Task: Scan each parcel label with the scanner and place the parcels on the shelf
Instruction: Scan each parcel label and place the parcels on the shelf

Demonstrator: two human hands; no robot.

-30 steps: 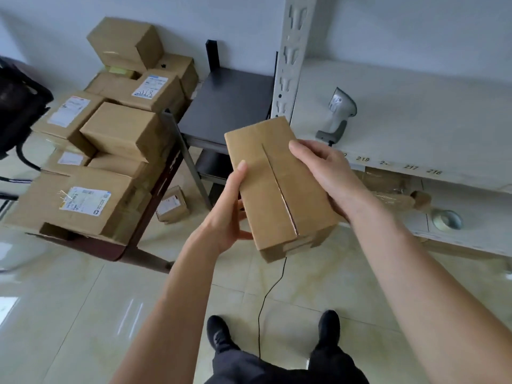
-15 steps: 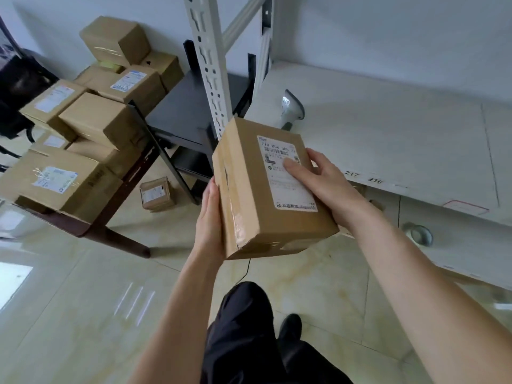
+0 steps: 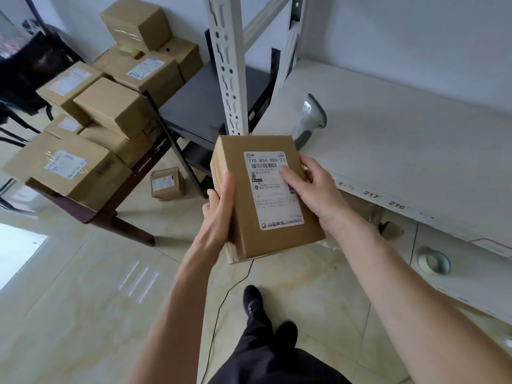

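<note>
While the scanner stands on the shelf just behind it, the parcel, label up, is gripped by left hand and right hand.

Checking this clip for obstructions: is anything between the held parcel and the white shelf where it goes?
Only the scanner, standing on the white shelf just behind the parcel. The shelf surface to its right looks bare. The left hand and right hand grip the parcel, label up, at the shelf's front edge.

Both hands, left hand and right hand, hold the parcel label-up before the scanner.
</note>
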